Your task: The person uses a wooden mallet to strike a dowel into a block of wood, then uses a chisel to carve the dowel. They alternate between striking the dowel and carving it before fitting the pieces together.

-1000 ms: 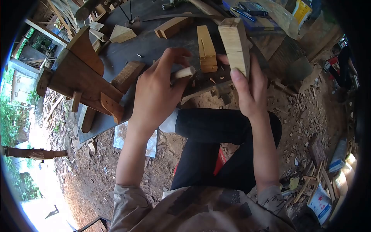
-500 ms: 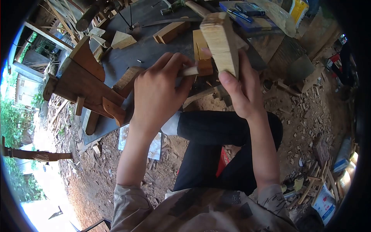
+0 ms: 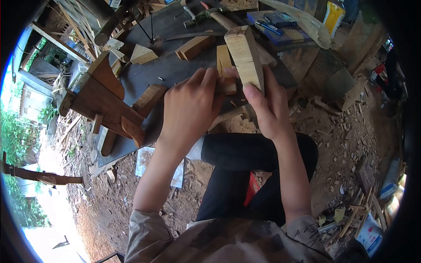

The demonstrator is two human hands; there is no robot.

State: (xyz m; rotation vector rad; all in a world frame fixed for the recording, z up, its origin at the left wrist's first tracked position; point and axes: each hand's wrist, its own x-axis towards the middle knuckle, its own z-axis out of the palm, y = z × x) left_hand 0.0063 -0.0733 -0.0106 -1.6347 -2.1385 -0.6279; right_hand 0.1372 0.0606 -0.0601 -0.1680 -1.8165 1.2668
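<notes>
A pale, squared wooden block point(image 3: 246, 55) stands tilted in my right hand point(image 3: 271, 103), whose thumb presses on its near face. Behind it, a smaller yellowish wood piece point(image 3: 224, 59) with a dark slit lies at the table's near side. My left hand point(image 3: 190, 105) is closed at the near end of that piece, its back toward the camera; its fingertips and whatever they hold are hidden. The fingers of my right hand reach behind the block, close to the yellowish piece.
On the dark table point(image 3: 175, 68) lie an orange-brown block point(image 3: 194, 47), a pale wedge point(image 3: 143, 54), a hammer point(image 3: 219, 17) and a blue case point(image 3: 285, 30). A brown wooden plane-like assembly point(image 3: 103, 101) stands at left. Wood chips point(image 3: 337, 144) cover the ground.
The light stick that showed at my left fingertips is no longer visible. My left hand has moved slightly right, and the pale block slightly left and down. The camera view has shifted a little.
</notes>
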